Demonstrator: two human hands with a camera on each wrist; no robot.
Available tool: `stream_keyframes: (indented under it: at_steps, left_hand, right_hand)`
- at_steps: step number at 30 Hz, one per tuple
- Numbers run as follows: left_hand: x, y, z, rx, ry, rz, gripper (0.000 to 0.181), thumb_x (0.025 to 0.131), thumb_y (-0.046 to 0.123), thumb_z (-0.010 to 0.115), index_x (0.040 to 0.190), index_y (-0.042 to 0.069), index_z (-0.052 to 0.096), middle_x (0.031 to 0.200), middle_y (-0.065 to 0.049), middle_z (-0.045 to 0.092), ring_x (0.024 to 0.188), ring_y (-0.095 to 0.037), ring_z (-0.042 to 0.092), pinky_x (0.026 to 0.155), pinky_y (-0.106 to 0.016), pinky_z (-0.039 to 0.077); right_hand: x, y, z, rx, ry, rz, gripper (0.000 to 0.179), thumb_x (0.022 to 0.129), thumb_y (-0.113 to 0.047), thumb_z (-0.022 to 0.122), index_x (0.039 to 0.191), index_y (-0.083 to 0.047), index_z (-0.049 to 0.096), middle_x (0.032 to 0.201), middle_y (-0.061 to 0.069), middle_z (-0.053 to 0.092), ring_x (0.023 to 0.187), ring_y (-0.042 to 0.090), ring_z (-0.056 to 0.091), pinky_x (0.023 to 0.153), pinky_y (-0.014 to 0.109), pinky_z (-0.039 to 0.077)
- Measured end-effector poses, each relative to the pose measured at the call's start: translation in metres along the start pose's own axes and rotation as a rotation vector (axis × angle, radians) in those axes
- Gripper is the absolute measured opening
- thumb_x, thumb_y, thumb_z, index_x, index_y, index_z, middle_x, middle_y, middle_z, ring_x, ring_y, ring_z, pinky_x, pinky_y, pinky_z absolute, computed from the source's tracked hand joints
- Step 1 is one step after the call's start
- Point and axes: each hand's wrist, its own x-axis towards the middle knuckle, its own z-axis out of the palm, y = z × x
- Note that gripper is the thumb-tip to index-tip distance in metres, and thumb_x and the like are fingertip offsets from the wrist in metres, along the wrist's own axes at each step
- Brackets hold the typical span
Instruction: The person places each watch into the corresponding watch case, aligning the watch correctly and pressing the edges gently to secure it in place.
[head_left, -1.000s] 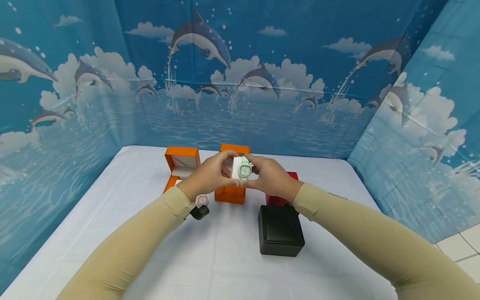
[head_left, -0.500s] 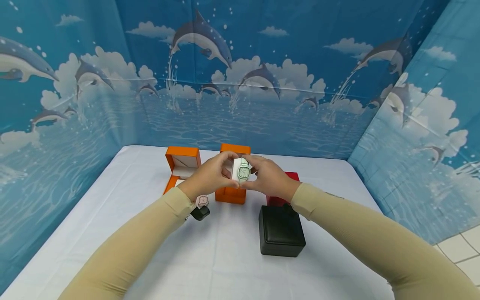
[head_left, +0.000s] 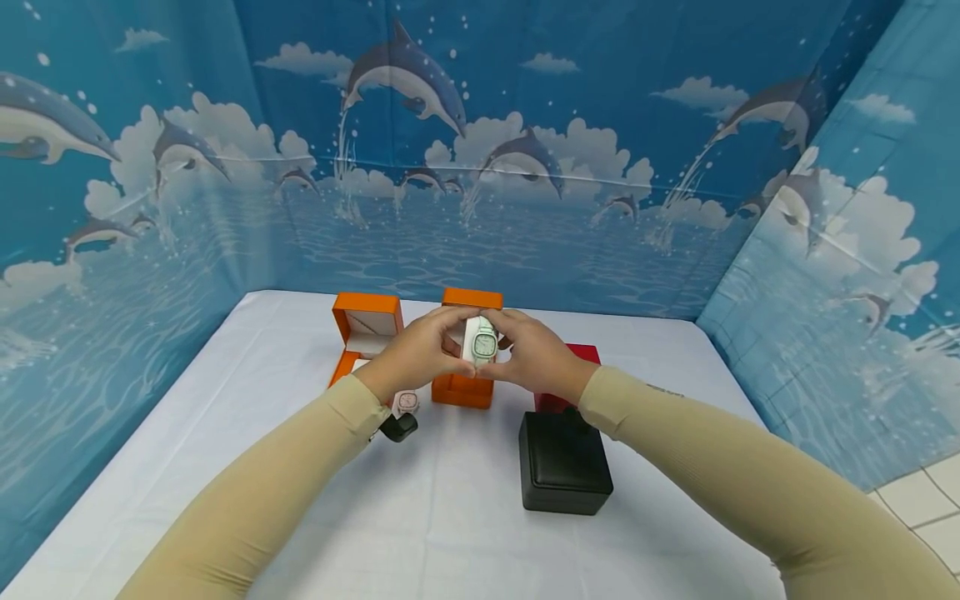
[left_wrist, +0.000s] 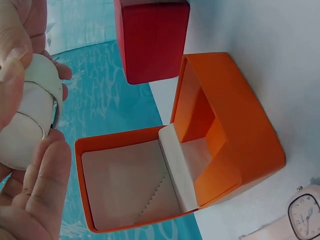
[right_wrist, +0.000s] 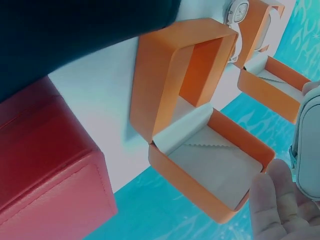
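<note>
A blue dolphin-printed backdrop (head_left: 480,237) hangs on three sides, and within it spreads the white-covered surface (head_left: 465,508). On it, nearer the person and over to the right, sits a closed black box (head_left: 566,462); just beyond that I can make out a red box (head_left: 584,353), partly hidden by the right arm and hand. Two orange boxes stand open farther back, the middle orange box (head_left: 461,393) behind the raised hands and the left orange box (head_left: 367,298) near the left forearm. The left hand (head_left: 416,350) and right hand (head_left: 542,354) meet in the air, and between them they hold a white cushion (head_left: 470,340) upright, its face turned toward the wearer. On each side the fingers are at its top and the thumb at its bottom, the grip narrow and snug. A pale green watch (head_left: 484,345) is strapped round that cushion, its dial uncovered, framed by both sets of fingers and thumbs. Down by the left wrist, a pale pink watch (head_left: 407,402) rests on the cloth.
</note>
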Motion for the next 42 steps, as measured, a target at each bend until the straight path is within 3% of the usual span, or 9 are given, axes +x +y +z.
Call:
stream_keyframes:
  at_steps: [14,20,27,32,38,42]
  left_hand:
    - [0.0,-0.007,-0.004,0.005,-0.019,-0.029,0.088,0.086,0.023,0.088,0.161,0.024,0.043,0.161,0.0,0.044,0.102,-0.014,0.071,0.086,-0.03,0.063]
    - [0.001,-0.013,-0.006,0.003,-0.021,-0.032,0.088,0.086,0.021,0.088,0.162,0.024,0.043,0.158,-0.001,0.046,0.104,-0.016,0.071,0.087,-0.03,0.063]
    - [0.001,-0.016,-0.008,0.014,-0.004,-0.052,0.091,0.085,0.02,0.09,0.162,0.025,0.042,0.153,-0.001,0.05,0.103,-0.016,0.072,0.085,-0.03,0.063]
    - [0.0,-0.014,-0.009,-0.009,-0.006,-0.061,0.091,0.085,0.021,0.089,0.162,0.024,0.042,0.155,0.0,0.049,0.102,-0.016,0.072,0.085,-0.03,0.064]
    - [0.001,-0.014,-0.008,0.011,-0.016,-0.07,0.089,0.086,0.022,0.089,0.162,0.022,0.042,0.156,-0.002,0.048,0.101,-0.015,0.072,0.085,-0.03,0.063]
    - [0.002,-0.018,-0.008,0.003,-0.022,-0.093,0.088,0.086,0.02,0.088,0.162,0.021,0.042,0.155,-0.003,0.05,0.103,-0.015,0.072,0.086,-0.03,0.064]
  right_hand:
    - [0.006,-0.002,0.005,-0.053,-0.004,0.014,0.093,0.087,-0.039,0.088,0.164,-0.018,0.039,0.144,0.01,0.055,0.105,0.022,0.062,0.087,0.034,0.063]
    - [0.012,-0.001,0.006,-0.021,-0.032,0.02,0.097,0.088,-0.039,0.087,0.166,-0.017,0.035,0.145,0.01,0.054,0.109,0.029,0.064,0.087,0.032,0.062]
    - [0.016,-0.003,0.006,0.045,-0.042,0.056,0.087,0.086,-0.029,0.09,0.158,-0.015,0.042,0.124,0.004,0.061,0.108,0.03,0.062,0.087,0.035,0.061]
    - [0.016,-0.004,0.007,0.042,-0.016,0.042,0.082,0.086,-0.026,0.09,0.155,-0.017,0.046,0.119,0.001,0.062,0.106,0.029,0.062,0.085,0.034,0.061]
    - [0.016,-0.001,0.011,0.013,-0.008,0.009,0.083,0.088,-0.028,0.088,0.159,-0.017,0.044,0.126,0.002,0.061,0.102,0.026,0.062,0.082,0.031,0.06]
    - [0.018,0.0,0.014,-0.018,-0.017,0.011,0.088,0.089,-0.031,0.087,0.162,-0.016,0.041,0.139,0.006,0.059,0.108,0.028,0.064,0.088,0.034,0.062]
